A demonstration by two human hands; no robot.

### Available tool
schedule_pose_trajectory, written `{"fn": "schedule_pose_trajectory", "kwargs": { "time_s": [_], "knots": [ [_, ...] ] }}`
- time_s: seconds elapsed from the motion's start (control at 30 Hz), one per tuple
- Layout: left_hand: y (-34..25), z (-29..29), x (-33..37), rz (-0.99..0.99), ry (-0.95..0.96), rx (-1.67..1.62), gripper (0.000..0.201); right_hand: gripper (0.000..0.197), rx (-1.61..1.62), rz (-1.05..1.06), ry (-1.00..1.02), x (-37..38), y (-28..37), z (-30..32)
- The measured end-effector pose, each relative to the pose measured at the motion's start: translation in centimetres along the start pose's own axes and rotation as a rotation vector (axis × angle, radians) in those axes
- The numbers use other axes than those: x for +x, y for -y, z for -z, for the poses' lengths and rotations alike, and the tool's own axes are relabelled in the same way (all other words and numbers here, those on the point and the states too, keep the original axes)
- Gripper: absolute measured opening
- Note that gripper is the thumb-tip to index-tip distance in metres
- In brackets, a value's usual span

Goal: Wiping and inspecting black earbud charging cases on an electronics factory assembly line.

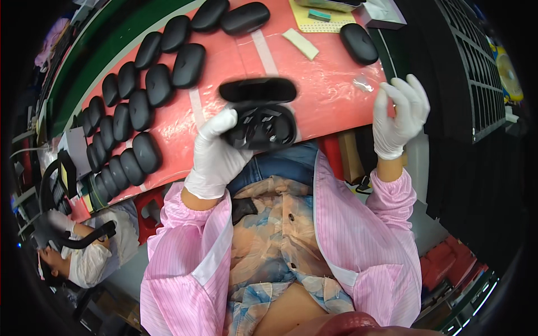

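My left hand, in a white glove, grips a black hinged case by its left side. The case, which looks like an earbud charging case, has its lid raised, and glossy dark shapes show inside. Motion blurs it slightly. It is held over the near edge of the red-covered table. Off to the right, my gloved right hand is lifted beside the table's right edge. Its fingers are loosely bent and apart, with nothing seen between them. The nearest case to it is a closed black one.
Rows of closed black cases cover the table's left side. A pale strip lies at the back, near a yellow sheet bearing a green block. A black rack stands right. Another person sits at the lower left.
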State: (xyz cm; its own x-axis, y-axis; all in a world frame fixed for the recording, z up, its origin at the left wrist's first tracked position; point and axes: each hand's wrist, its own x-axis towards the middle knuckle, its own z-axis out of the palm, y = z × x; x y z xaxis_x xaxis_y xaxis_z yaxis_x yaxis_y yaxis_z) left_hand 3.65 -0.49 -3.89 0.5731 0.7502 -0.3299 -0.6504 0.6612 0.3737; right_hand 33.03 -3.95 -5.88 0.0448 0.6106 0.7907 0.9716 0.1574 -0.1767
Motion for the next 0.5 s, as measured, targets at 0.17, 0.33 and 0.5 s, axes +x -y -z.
{"fn": "schedule_pose_trajectory", "kwargs": {
  "time_s": [0.17, 0.33, 0.5],
  "knots": [
    [-0.3, 0.3, -0.2, 0.03, 0.156, 0.098, 0.084, 0.022, 0.014, -0.075, 0.34, -1.5, -0.4, -0.5],
    [0.0, 3.2, -1.4, 0.115, 0.487, -0.194, 0.127, 0.03, 0.501, -0.293, 0.336, 0.7, 4.6, -1.0],
    [-2.3, 6.2, -7.9, -0.139, 0.35, -0.059, 0.133, 0.027, 0.655, -0.265, 0.521, 2.0, 11.4, -6.2]
  ]
}}
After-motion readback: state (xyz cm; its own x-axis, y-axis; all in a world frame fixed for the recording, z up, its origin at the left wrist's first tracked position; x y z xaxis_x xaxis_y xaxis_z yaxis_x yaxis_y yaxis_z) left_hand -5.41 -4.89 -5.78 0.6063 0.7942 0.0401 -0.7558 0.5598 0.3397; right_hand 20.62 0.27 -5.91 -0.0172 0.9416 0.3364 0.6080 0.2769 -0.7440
